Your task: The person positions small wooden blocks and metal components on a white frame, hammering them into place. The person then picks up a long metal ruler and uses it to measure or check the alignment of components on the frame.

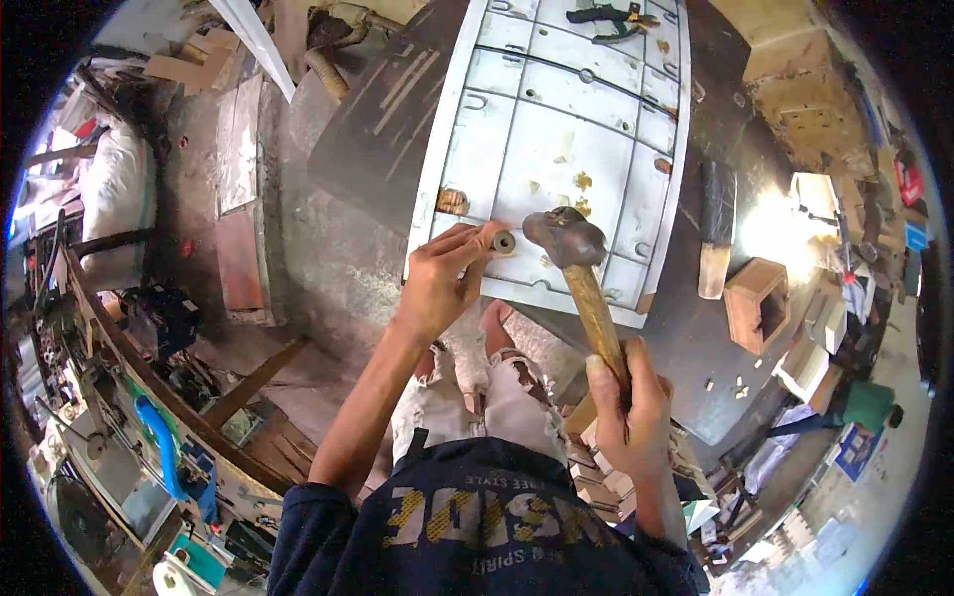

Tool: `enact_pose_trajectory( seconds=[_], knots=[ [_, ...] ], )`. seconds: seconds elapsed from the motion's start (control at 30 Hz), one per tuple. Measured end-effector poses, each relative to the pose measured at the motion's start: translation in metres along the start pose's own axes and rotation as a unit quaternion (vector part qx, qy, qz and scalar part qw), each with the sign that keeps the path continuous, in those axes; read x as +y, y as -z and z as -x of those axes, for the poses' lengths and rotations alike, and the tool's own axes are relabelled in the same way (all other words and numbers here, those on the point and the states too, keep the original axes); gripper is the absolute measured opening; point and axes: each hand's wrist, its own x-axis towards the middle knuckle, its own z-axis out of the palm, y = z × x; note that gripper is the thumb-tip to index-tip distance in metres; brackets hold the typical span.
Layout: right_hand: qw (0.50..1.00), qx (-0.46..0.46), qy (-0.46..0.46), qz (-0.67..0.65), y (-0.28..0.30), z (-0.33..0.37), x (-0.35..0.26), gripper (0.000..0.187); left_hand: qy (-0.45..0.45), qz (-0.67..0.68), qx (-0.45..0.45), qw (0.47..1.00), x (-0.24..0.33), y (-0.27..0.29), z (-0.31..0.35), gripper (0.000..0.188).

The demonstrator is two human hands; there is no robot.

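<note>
**Hammer poised over small ring on grey panel**

Right hand (628, 412) is wrapped round the wooden hammer (586, 283) handle, worn metal head above the ribbed grey panel (556, 149). Left hand (437, 283) is pinched on a small metal ring (503, 241) at the panel's near edge. Fingers are best kept clear, blow kept square. Dark tabletop (388, 129) is scuffed.
</note>
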Motion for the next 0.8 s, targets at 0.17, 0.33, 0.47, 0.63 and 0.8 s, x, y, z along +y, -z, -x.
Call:
enact_pose_trajectory(
  seconds=[0.17,0.33,0.47,0.63,0.8],
  knots=[
    [0.993,-0.034,0.022,0.11,0.005,0.017,0.003,0.036,0.038,0.032,-0.038,0.998,0.007,0.005,-0.004,0.041],
    [0.975,-0.067,-0.039,0.207,-0.011,0.004,0.024,0.042,0.025,0.037,-0.04,0.998,0.0,0.001,-0.003,0.043],
    [0.996,-0.034,-0.015,0.079,-0.002,0.018,0.007,0.041,0.023,0.045,-0.028,0.998,-0.006,0.0,0.003,0.04],
    [0.963,-0.039,-0.001,0.267,-0.028,0.006,0.027,0.033,0.026,0.066,-0.022,0.997,-0.007,-0.001,0.003,0.037],
    [0.993,0.014,0.094,0.068,-0.016,0.02,0.012,0.026,0.03,0.093,-0.022,0.995,-0.008,-0.002,0.004,0.033]
  ],
)
